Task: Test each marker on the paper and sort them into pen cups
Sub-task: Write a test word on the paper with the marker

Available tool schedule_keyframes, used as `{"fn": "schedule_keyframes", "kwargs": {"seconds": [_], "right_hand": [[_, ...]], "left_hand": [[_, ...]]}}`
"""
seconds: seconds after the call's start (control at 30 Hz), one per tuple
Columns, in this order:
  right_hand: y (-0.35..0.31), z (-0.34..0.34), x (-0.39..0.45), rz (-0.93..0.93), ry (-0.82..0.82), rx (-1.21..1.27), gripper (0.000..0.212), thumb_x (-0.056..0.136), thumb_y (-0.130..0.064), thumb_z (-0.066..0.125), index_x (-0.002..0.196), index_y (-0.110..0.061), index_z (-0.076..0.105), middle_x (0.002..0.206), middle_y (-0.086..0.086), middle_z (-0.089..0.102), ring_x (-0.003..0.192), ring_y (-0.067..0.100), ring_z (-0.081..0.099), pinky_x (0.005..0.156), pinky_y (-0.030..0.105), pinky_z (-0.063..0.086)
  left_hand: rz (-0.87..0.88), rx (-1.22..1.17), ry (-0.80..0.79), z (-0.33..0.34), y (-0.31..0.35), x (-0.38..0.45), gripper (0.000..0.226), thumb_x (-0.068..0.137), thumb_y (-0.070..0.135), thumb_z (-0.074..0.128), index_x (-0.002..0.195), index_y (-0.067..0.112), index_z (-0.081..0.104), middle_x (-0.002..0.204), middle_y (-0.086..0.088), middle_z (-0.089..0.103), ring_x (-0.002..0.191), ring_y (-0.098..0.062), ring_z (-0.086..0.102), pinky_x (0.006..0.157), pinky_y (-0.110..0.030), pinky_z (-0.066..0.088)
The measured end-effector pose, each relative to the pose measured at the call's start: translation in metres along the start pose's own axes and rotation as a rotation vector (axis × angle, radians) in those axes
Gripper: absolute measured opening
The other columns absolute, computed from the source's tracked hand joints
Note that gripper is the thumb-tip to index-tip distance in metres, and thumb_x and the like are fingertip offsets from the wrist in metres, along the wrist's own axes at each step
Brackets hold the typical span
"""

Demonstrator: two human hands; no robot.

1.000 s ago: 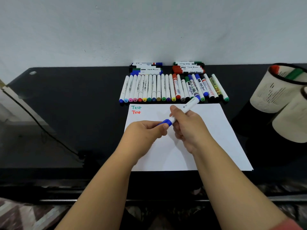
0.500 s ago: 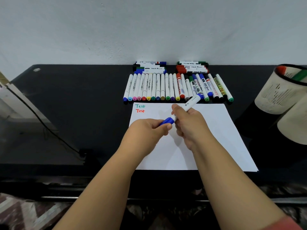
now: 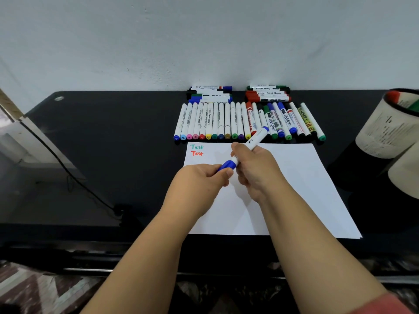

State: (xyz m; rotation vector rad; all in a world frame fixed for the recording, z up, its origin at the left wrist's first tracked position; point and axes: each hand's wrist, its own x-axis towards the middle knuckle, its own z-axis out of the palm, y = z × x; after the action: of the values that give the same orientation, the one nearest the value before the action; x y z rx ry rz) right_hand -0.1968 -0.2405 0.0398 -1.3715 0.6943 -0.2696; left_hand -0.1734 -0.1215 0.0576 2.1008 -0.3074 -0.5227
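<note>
Over the paper (image 3: 283, 189), the left hand (image 3: 204, 180) pinches the blue cap (image 3: 227, 165) while the right hand (image 3: 254, 168) grips the barrel of the blue marker (image 3: 256, 138). Since a second ago, the grip is unchanged and the cap is still seated: uncapping appears to be in progress. Beyond, untested markers (image 3: 226, 121) line the worktop (image 3: 113, 143); pen cups (image 3: 385, 130) stand far right.

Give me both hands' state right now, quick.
Left hand: pinching the blue cap of the marker.
Right hand: gripping the marker's barrel.
</note>
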Motion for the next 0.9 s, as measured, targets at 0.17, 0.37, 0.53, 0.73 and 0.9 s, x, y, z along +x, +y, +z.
{"fn": "schedule_keyframes", "kwargs": {"seconds": [0.17,0.37,0.53,0.73,0.9], "right_hand": [[-0.001,0.003,0.001,0.011,-0.042,0.031,0.022,0.091,-0.02,0.053,0.071,-0.013,0.051,0.039,-0.007,0.035,0.038,0.009,0.025,0.04,0.021,0.024],[0.003,0.014,0.007,0.035,0.04,-0.029,0.021,0.09,-0.021,0.053,0.069,-0.014,0.052,0.042,-0.004,0.038,0.04,0.011,0.028,0.042,0.021,0.025],[-0.008,-0.021,0.027,0.057,0.2,0.211,0.025,0.092,-0.018,0.051,0.068,-0.014,0.048,0.039,-0.005,0.034,0.03,0.006,0.021,0.037,0.017,0.016],[0.0,0.007,0.021,0.055,0.067,0.128,0.024,0.093,-0.023,0.052,0.072,-0.011,0.053,0.037,-0.008,0.03,0.035,0.008,0.02,0.039,0.02,0.017],[-0.003,0.011,0.021,-0.062,0.037,0.167,0.021,0.091,-0.029,0.061,0.077,-0.013,0.059,0.049,-0.004,0.044,0.038,0.005,0.034,0.037,0.018,0.028]], "left_hand": [[-0.046,-0.21,-0.078,-0.009,-0.005,-0.002,0.019,0.087,0.035,0.063,0.079,0.021,0.072,0.07,0.007,0.07,0.08,-0.01,0.065,0.08,-0.026,0.049],[0.0,-0.043,0.001,-0.016,-0.007,-0.01,0.021,0.089,0.039,0.058,0.069,0.034,0.062,0.078,0.009,0.068,0.075,-0.008,0.06,0.061,-0.019,0.042],[0.002,-0.079,-0.018,-0.026,-0.018,-0.02,0.021,0.087,0.037,0.062,0.066,0.034,0.065,0.075,0.011,0.069,0.079,-0.005,0.063,0.059,-0.013,0.044],[-0.046,-0.056,0.041,-0.036,-0.018,-0.003,0.019,0.09,0.037,0.058,0.073,0.031,0.065,0.087,0.007,0.069,0.087,-0.008,0.061,0.07,-0.022,0.043],[-0.063,-0.066,0.155,-0.062,-0.025,0.01,0.019,0.091,0.036,0.056,0.073,0.036,0.059,0.089,0.007,0.069,0.088,-0.01,0.061,0.065,-0.02,0.04]]}}
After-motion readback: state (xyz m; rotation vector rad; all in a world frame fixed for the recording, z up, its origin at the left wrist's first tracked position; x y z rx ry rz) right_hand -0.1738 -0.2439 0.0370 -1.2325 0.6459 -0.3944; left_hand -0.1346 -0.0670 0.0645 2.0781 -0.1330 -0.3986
